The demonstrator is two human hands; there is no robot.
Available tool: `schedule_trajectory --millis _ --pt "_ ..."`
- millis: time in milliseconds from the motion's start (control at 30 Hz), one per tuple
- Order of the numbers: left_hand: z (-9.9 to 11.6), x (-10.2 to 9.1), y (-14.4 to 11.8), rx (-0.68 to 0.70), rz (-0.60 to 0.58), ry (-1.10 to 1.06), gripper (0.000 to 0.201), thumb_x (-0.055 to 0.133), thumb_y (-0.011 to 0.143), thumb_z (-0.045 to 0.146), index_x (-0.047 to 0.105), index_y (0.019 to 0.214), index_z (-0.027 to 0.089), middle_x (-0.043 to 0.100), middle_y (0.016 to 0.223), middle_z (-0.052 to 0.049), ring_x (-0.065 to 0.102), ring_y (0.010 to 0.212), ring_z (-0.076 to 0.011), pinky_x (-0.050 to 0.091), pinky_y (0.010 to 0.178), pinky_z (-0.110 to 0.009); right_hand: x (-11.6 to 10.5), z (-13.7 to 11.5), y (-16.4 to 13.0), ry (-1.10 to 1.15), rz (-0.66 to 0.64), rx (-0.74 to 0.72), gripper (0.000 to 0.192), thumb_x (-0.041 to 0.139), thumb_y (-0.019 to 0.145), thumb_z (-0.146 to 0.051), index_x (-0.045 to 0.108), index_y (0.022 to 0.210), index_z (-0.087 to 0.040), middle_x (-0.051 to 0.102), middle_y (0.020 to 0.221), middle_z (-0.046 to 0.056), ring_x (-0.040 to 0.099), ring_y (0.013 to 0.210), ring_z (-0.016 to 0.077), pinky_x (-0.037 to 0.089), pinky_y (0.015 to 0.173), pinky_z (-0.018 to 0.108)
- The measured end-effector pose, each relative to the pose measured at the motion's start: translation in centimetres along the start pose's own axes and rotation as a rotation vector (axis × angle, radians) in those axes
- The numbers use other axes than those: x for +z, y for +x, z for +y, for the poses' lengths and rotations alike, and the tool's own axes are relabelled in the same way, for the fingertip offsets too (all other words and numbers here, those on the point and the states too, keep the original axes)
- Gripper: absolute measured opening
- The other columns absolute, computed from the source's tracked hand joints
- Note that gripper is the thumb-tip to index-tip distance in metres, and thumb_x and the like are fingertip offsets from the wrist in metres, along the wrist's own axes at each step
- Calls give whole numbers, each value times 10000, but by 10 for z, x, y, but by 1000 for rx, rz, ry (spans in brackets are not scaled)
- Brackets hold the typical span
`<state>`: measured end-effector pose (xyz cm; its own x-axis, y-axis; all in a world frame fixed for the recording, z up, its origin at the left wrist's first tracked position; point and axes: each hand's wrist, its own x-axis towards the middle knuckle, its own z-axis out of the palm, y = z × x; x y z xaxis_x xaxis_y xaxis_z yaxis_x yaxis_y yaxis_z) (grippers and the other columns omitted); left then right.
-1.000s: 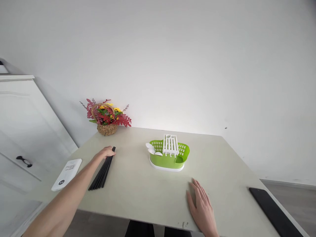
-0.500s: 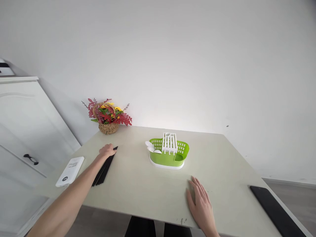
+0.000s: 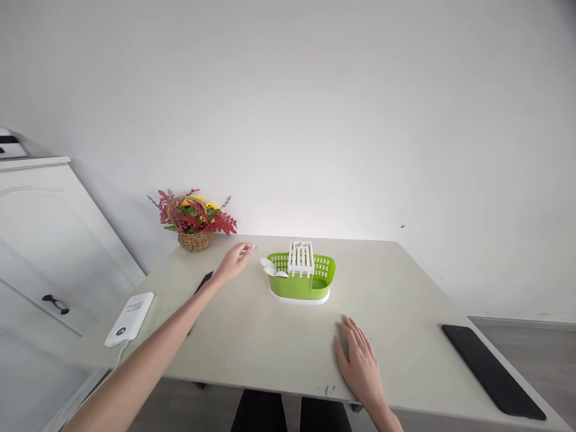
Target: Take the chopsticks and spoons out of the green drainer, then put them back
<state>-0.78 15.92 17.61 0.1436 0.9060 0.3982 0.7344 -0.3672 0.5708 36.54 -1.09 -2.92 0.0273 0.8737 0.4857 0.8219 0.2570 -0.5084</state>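
My left hand point(image 3: 234, 261) is raised over the table, to the left of a green utensil basket point(image 3: 297, 290). Its fingers are curled together towards the thumb; a small greyish tip shows at them, too faint to name. Black chopsticks point(image 3: 201, 287) lie on the table, partly covered by my left forearm. White spoons point(image 3: 269, 267) lean out of the basket's left end, and a white slotted rack point(image 3: 300, 259) sits across its back. My right hand point(image 3: 359, 360) rests flat on the table in front of the basket, fingers stretched out and holding nothing.
A wicker basket of red and yellow flowers point(image 3: 195, 241) stands at the back left by the wall. A white power bank point(image 3: 130, 318) with a cable lies at the left edge. A black phone-like slab point(image 3: 492, 369) lies along the right edge. A white cabinet point(image 3: 49, 240) stands left.
My left hand has left the black chopsticks and moved right and away from me, towards the green basket. The right hand stays flat on the table. The view has shifted slightly.
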Motion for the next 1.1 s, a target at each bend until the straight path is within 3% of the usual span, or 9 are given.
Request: schedule_trajectory --millis 133,233,333,433,667,867,1100 --pt "53 15 -6 194 -84 -22 514 368 1051 599 718 1135 233 733 1229 -75 670 1165 -249 520 1013 -366 2 0 1 -2 8 -12 416 419 1048 -398 581 1376 -200 557 1541 107 459 1469 275 419 1188 504" --pt "68 22 -12 309 -189 118 491 461 1010 627 723 1152 237 737 1207 -88 661 1166 -275 503 1025 -387 3 0 2 4 15 -12 409 420 1047 -384 583 1375 -202 566 1531 108 464 1467 278 425 1182 506" --pt "69 29 -15 375 -241 224 491 562 945 671 730 1145 255 745 1168 -88 671 1128 -281 518 969 -368 3 0 3 16 29 -19 395 415 1047 -366 594 1359 -202 576 1521 108 473 1460 280 420 1183 512" --pt "65 38 -15 407 -223 273 468 595 928 673 748 1107 269 759 1100 -78 683 1075 -264 516 931 -343 4 0 4 19 33 -21 391 411 1045 -350 600 1350 -197 584 1512 106 477 1455 281 419 1183 512" --pt "57 48 -9 478 -194 400 446 546 993 610 792 924 244 760 948 -85 669 978 -256 484 892 -373 6 0 5 18 25 -11 392 420 1036 -339 619 1342 -195 590 1508 103 477 1457 273 418 1189 497" --pt "54 46 0 577 -278 368 490 509 1019 586 778 785 250 749 850 -82 653 903 -237 470 856 -365 4 -1 7 15 7 -7 404 407 1038 -328 624 1342 -174 589 1507 111 473 1460 271 412 1196 497" --pt "61 44 -3 496 -284 354 538 524 981 655 734 681 261 719 743 -78 637 920 -252 474 738 -312 3 -3 8 30 14 -1 404 397 1039 -321 632 1340 -189 586 1512 98 477 1458 274 405 1200 506"
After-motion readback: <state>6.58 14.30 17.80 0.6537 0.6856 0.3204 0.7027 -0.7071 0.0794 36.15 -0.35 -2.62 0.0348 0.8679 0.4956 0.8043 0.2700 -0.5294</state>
